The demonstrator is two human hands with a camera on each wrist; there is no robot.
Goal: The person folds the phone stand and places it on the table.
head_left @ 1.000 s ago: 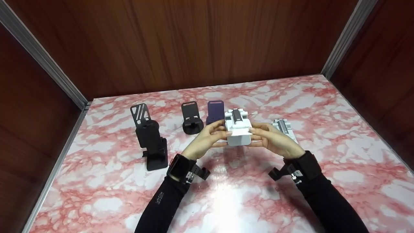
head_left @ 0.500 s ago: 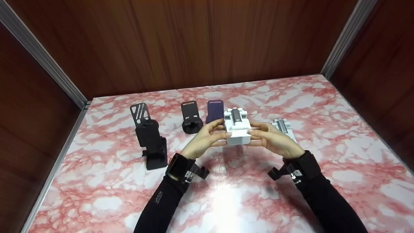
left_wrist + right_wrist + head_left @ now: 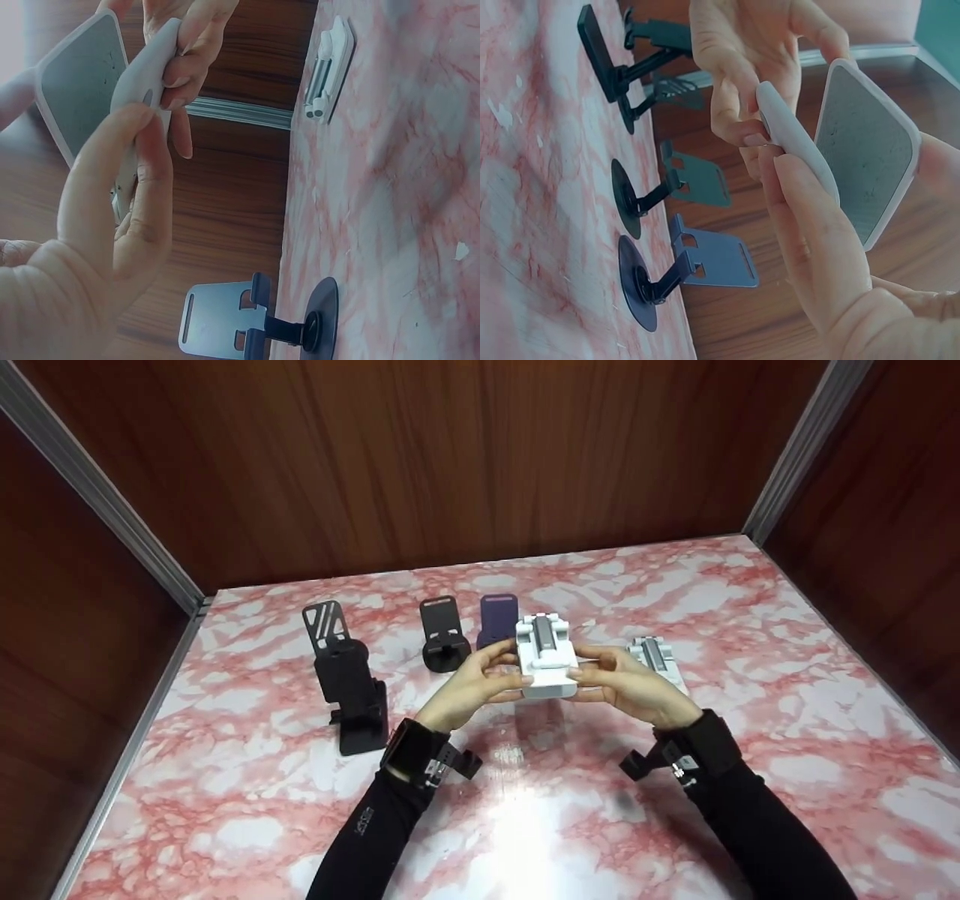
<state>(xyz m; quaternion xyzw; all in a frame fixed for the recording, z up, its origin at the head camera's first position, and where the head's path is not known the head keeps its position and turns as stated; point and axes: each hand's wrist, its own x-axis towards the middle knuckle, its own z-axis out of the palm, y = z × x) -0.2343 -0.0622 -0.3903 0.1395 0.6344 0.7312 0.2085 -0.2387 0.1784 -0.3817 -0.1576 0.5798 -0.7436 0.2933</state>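
Note:
Both hands hold a white folding phone stand (image 3: 546, 656) up over the table, one at each side. My left hand (image 3: 471, 684) pinches its near left corner with thumb and fingers, and my right hand (image 3: 631, 687) does the same on the right. A grey hinge arm runs along the top of the stand in the head view. From the left wrist, its plates stand partly apart, and a grey pad (image 3: 84, 84) covers the face of one. A second white folding stand (image 3: 654, 654) lies folded behind my right hand, partly hidden by it.
A black phone stand (image 3: 442, 634) and a purple phone stand (image 3: 498, 619) stand at the back; my left hand partly covers the purple one. Further left are a taller black stand (image 3: 352, 690) and one with a slotted plate (image 3: 325, 622). Wood-look walls (image 3: 480, 465) enclose the marbled table (image 3: 247, 810).
The held white stand has shifted slightly left and tilted, so more of its top face shows in the head view. Both hands keep their grip; the other stands have not moved.

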